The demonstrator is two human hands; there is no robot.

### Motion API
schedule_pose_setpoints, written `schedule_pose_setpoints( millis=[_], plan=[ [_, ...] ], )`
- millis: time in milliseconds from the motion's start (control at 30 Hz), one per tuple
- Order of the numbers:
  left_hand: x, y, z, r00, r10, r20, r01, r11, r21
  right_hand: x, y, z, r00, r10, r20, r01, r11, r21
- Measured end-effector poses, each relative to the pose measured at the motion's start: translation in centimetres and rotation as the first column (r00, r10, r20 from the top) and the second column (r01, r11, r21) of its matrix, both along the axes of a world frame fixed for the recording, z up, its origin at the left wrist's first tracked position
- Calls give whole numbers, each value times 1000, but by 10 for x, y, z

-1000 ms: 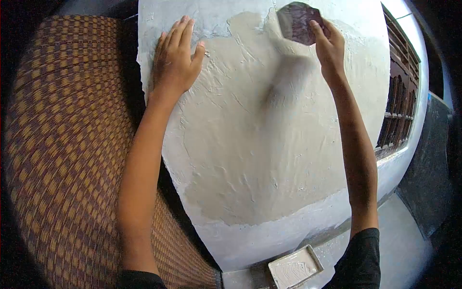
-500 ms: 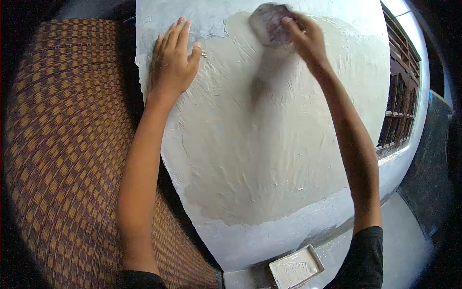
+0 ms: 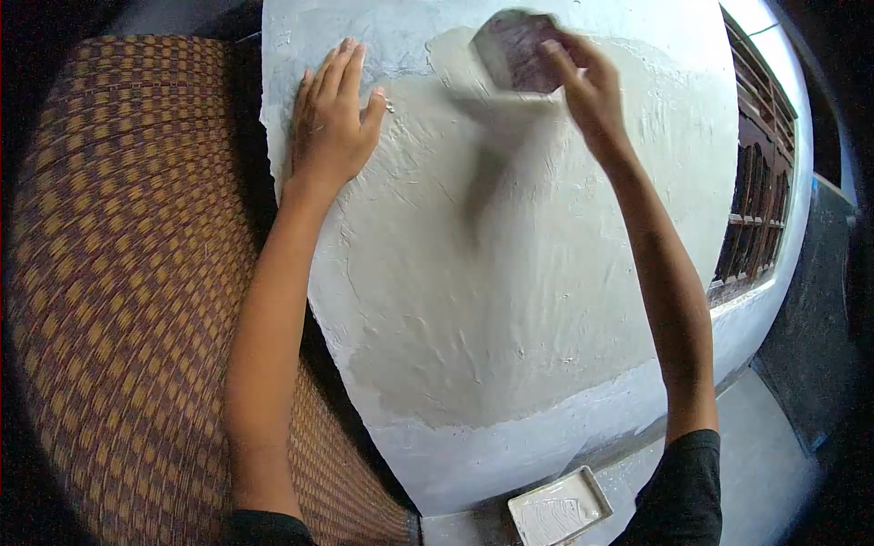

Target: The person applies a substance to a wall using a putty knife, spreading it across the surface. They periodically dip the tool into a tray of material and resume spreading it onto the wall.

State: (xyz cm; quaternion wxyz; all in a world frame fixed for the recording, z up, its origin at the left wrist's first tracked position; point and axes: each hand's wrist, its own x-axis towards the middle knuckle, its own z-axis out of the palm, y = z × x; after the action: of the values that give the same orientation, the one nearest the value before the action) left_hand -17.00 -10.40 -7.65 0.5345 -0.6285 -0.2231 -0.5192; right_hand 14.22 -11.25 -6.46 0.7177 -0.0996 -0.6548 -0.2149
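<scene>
Most of the rough white wall [image 3: 510, 300] carries wet beige putty; bare strips are left at the far top and near bottom. The right hand [image 3: 587, 91] fingers grip a flat dark scraper blade [image 3: 514, 50] at the far top. The left hand [image 3: 332, 123] lies flat with fingers wide on the wall's left edge.

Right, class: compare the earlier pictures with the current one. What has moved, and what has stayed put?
The right hand, gripping the scraper, slid it left across the top of the wall. The left hand stayed flat on the wall, and the tray stayed below.
</scene>
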Motion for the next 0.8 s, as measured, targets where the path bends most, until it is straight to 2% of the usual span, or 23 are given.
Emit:
schedule_pose_setpoints(
  millis=[33, 67, 133, 167, 200, 267, 300, 333, 400, 467, 500, 533, 600, 633, 667, 733, 800],
  plan=[
    [1, 0, 0, 1000, -3, 3, 3, 1000, -3, -3, -4, -7, 968, -238, 82, 242, 969, -40],
    [1, 0, 0, 1000, -4, 1, 4, 1000, -5, -5, -7, -9, 951, -298, 84, 303, 951, -65],
    [0, 1, 0, 1000, -1, -9, 1, 1000, 4, 14, 4, 2, 988, -70, -137, 55, 992, -110],
    [1, 1, -1, 1000, -1, -9, 1, 1000, 3, 17, -8, 4, 970, -65, -235, 31, 988, -148],
    [1, 2, -1, 1000, 14, 4, -14, 1000, -2, 21, -11, 8, 973, -16, -228, -12, 992, -123],
    [1, 1, -1, 999, 29, 19, -29, 1000, -3, 1, -20, -9, 982, 163, -94, -169, 984, -52],
    [1, 0, -1, 999, 34, 21, -34, 999, -2, -7, -15, -11, 995, 62, 72, -63, 998, 3],
    [3, 0, -1, 999, 38, 20, -38, 999, -2, -9, -12, -24, 964, -221, 145, 219, 975, 36],
    [3, 0, -1, 1000, 2, 14, -2, 1000, -6, -11, -12, -25, 923, -342, 175, 338, 940, 54],
    [3, 1, -1, 999, -32, 10, 32, 999, -8, 19, 4, -4, 957, -288, -37, 288, 958, -3],
    [3, 0, -1, 1000, -8, 3, 8, 1000, -7, 33, 4, 5, 963, -171, -207, 161, 985, -65],
    [1, -1, -1, 1000, 18, -1, -18, 1000, -4, 48, 1, 10, 921, -221, -321, 218, 975, -47],
    [1, -2, -1, 1000, 28, 8, -28, 1000, -5, 62, -13, 8, 894, -112, -434, 16, 976, -219],
    [1, -2, -1, 999, 34, 12, -34, 999, -9, 59, -10, 3, 936, 43, -350, -96, 986, -134],
    [2, -2, -2, 999, 32, 12, -32, 999, -7, 31, -26, -9, 963, 121, -240, -147, 984, -97],
    [4, 0, -2, 999, 39, 31, -39, 999, 7, 15, 0, -21, 988, -150, -47, 153, 986, 69],
    [2, 1, -1, 1000, 17, 23, -17, 1000, -6, -3, -17, -40, 934, -343, 97, 354, 925, -139]
  ],
)
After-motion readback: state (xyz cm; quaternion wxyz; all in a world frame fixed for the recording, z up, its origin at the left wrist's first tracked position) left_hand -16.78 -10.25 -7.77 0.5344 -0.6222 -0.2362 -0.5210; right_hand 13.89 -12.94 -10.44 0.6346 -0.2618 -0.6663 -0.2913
